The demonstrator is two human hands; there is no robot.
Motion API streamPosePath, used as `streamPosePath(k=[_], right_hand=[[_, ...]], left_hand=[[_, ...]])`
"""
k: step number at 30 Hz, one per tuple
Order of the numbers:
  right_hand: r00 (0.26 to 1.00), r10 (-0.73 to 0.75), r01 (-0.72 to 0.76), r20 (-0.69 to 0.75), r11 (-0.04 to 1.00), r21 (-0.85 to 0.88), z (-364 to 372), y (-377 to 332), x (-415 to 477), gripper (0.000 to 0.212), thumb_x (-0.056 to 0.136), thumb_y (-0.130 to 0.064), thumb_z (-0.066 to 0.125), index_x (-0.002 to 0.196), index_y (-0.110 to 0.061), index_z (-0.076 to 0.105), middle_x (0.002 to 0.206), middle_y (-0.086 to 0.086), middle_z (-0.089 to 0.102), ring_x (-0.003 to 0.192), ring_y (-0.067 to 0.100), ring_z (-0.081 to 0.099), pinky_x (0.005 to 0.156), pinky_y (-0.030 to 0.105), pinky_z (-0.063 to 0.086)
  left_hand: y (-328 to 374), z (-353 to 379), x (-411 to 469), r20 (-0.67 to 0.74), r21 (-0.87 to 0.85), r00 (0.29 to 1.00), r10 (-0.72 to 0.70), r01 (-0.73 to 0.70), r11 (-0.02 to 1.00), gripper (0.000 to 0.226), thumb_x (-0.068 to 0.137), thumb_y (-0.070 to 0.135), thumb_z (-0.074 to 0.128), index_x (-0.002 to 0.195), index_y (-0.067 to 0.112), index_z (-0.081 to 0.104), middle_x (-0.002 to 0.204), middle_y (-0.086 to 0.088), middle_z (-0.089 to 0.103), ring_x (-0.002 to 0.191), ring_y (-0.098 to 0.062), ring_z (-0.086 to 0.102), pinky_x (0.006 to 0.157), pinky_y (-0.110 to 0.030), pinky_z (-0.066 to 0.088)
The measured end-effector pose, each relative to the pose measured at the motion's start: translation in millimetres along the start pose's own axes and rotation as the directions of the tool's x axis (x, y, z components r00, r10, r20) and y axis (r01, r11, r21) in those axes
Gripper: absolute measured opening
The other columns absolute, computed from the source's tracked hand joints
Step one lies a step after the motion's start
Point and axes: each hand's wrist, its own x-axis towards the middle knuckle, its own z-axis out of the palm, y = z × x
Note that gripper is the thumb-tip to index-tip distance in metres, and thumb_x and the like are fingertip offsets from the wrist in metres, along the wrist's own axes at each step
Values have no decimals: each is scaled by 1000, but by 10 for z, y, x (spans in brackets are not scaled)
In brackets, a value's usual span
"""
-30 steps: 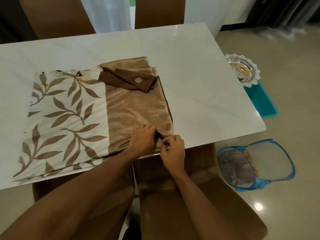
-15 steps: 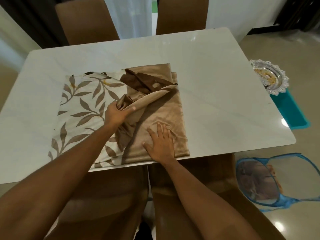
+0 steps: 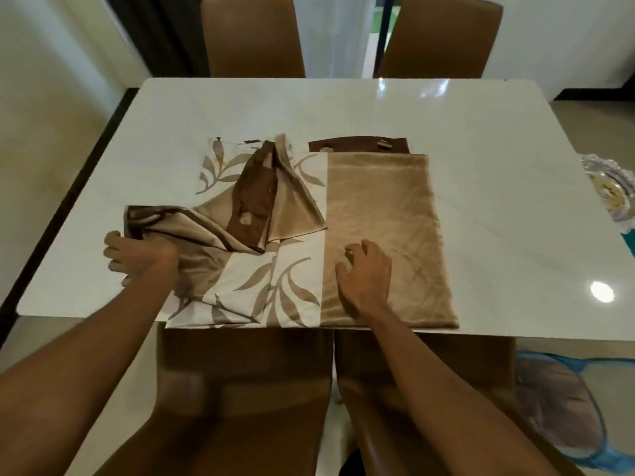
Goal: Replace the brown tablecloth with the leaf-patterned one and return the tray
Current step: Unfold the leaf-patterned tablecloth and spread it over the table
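Note:
The leaf-patterned tablecloth point(image 3: 295, 280), cream with tan leaves and a wide tan band, lies partly folded near the front edge of the white marble table point(image 3: 498, 187). My left hand point(image 3: 137, 259) is shut on a bunched corner of its top layer, pulled out to the left, showing a dark brown border with a button. My right hand point(image 3: 366, 274) presses flat, fingers spread, on the tan band at the right. A silver scalloped tray point(image 3: 615, 190) sits past the table's right edge, cut off by the frame.
Two brown chairs point(image 3: 252, 36) stand at the far side and two more point(image 3: 240, 389) right below me. A blue mesh basket point(image 3: 563, 407) holding brownish cloth rests on the floor at the lower right.
My left hand has drawn the top layer farther left across the leaf pattern, opening the fold. My right hand stays pressed on the tan band. The view has shifted back and left.

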Motion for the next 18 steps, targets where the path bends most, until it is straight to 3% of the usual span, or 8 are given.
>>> streamPosePath(k=[1, 3, 5, 8, 10, 13, 15, 18], right_hand=[[999, -54, 54, 3, 998, 17, 58, -112, 39, 37, 93, -38, 58, 125, -21, 62, 138, 7, 53, 131, 26, 45, 114, 47, 32], [991, -134, 133, 7, 989, 63, 214, -344, 155, 35, 94, -30, 58, 126, -16, 63, 138, 10, 54, 130, 29, 46, 113, 44, 32], [985, -169, 171, -27, 981, 89, 300, -461, 311, 34, 95, -16, 56, 128, -9, 63, 136, 15, 57, 129, 34, 49, 111, 44, 35], [979, -178, 191, -95, 969, 153, 408, -561, 640, 40, 93, -3, 50, 132, -3, 60, 133, 19, 59, 126, 37, 52, 111, 47, 38], [977, -169, 198, -133, 949, 246, 443, -607, 842, 42, 96, -7, 49, 137, -5, 56, 133, 15, 60, 123, 33, 53, 109, 44, 40], [983, -143, 175, -111, 914, 367, 490, -691, 1157, 44, 105, -26, 42, 149, -18, 43, 138, 8, 58, 125, 24, 49, 103, 35, 38], [991, -111, 130, -72, 917, 378, 562, -688, 1320, 46, 107, -34, 38, 151, -20, 41, 144, 8, 55, 130, 27, 48, 106, 40, 39], [996, -55, 71, -67, 962, 262, 667, -590, 1426, 51, 107, -46, 33, 150, -22, 43, 147, 5, 53, 136, 28, 44, 110, 46, 37]], left_hand=[[-55, 6, -25, -21, 62, 998, 53, -51, 997, 40, 99, 18, 37, 138, 20, 45, 139, -10, 50, 129, -32, 45, 101, -47, 37], [-178, 44, -87, 94, 103, 912, 399, -408, 907, 40, 97, 21, 46, 136, 18, 50, 136, -13, 53, 127, -34, 47, 101, -48, 39], [-207, 102, -283, 286, -19, 601, 746, -775, 631, 46, 87, 28, 61, 131, 17, 54, 128, -13, 57, 119, -34, 52, 96, -46, 43], [-16, 327, -549, 436, -182, 263, 861, -911, 370, 64, 80, 50, 62, 137, 22, 50, 139, -10, 51, 128, -33, 46, 100, -50, 40], [132, 541, -729, 539, -138, 202, 818, -936, 323, 87, 75, 67, 62, 149, 31, 34, 157, -9, 33, 145, -34, 27, 110, -57, 31], [369, 874, -865, 687, -32, 234, 688, -936, 350, 111, 68, 84, 58, 156, 40, 6, 167, -11, 4, 151, -39, 9, 112, -64, 21], [514, 1030, -887, 719, 61, 260, 645, -948, 314, 99, 78, 79, 51, 156, 38, 4, 165, -16, 9, 144, -45, 21, 108, -62, 28], [718, 1141, -793, 688, 94, 234, 687, -967, 235, 62, 94, 47, 50, 147, 23, 30, 142, -21, 40, 118, -44, 46, 90, -53, 46]])
